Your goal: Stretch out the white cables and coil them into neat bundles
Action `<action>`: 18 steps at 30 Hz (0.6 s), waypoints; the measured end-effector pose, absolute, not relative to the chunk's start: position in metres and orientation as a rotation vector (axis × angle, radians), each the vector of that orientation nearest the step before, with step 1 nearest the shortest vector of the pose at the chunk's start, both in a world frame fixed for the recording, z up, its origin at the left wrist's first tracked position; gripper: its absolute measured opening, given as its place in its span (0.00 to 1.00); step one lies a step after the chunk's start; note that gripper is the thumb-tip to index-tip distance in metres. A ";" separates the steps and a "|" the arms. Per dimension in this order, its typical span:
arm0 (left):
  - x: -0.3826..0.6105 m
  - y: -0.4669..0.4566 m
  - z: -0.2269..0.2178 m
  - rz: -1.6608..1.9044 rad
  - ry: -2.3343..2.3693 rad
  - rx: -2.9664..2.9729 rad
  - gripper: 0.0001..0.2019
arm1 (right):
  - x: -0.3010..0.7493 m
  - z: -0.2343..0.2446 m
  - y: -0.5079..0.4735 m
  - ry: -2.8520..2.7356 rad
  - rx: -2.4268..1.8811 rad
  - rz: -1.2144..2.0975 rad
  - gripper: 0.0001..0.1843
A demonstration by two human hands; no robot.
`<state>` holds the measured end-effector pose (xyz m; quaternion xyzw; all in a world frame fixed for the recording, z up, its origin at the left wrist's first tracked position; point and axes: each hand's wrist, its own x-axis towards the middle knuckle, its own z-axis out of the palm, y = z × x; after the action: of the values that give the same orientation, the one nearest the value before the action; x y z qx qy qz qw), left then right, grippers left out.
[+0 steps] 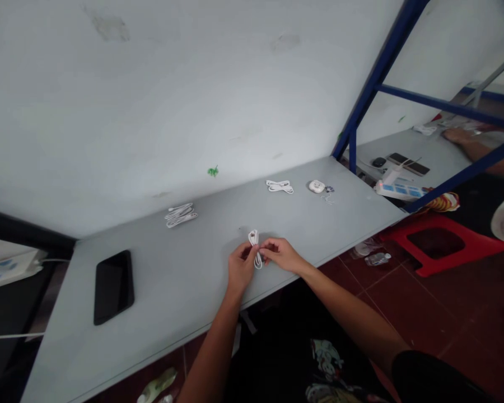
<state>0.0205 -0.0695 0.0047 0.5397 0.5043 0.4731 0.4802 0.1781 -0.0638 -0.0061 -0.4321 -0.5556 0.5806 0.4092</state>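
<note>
A white cable (253,237), folded into a narrow bundle, is held between both hands just above the near part of the grey table (185,285). My left hand (241,267) pinches the bundle's middle from the left. From the right, my right hand (280,253) closes thumb and fingers on the same spot. Whatever detail lies between the fingertips is hidden. Two more bundled white cables rest farther back: one cable (180,215) to the left, another cable (279,186) near the wall.
A black phone (113,287) lies at the table's left. Toward the right end sits a white earbud case (317,186) with a charm. A blue metal frame (373,84) borders that end. Beyond it are a red stool (428,263), a power strip (399,190) and another person's arm (479,154).
</note>
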 end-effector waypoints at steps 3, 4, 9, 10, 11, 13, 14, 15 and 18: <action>0.016 -0.066 0.004 1.041 1.214 1.319 0.19 | 0.180 -0.008 -0.068 -1.705 -1.050 1.000 0.11; 0.014 -0.064 0.004 0.991 1.205 1.318 0.20 | 0.181 -0.008 -0.069 -1.811 -1.003 0.838 0.09; 0.004 -0.058 0.008 0.768 1.108 1.268 0.24 | 0.184 -0.010 -0.069 -2.086 -0.842 0.339 0.10; 0.002 -0.058 0.009 0.750 1.080 1.270 0.24 | 0.185 -0.010 -0.069 -2.089 -0.850 0.299 0.10; 0.001 -0.059 0.011 0.739 1.049 1.283 0.24 | 0.185 -0.010 -0.068 -2.080 -0.868 0.277 0.10; -0.001 -0.060 0.013 0.738 0.989 1.330 0.24 | 0.185 -0.010 -0.069 -2.043 -0.912 0.276 0.09; -0.002 -0.061 0.014 0.739 0.967 1.357 0.25 | 0.185 -0.009 -0.069 -2.027 -0.930 0.287 0.08; -0.002 -0.062 0.014 0.737 0.957 1.380 0.26 | 0.184 -0.009 -0.069 -2.017 -0.942 0.300 0.07; -0.002 -0.065 0.014 0.735 0.996 1.417 0.27 | 0.184 -0.008 -0.070 -2.029 -0.956 0.314 0.06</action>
<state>-0.0021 -0.0646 0.0135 0.6085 0.4276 0.3157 0.5892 0.1842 -0.0704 -0.0079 -0.3821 -0.8112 0.1254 0.4246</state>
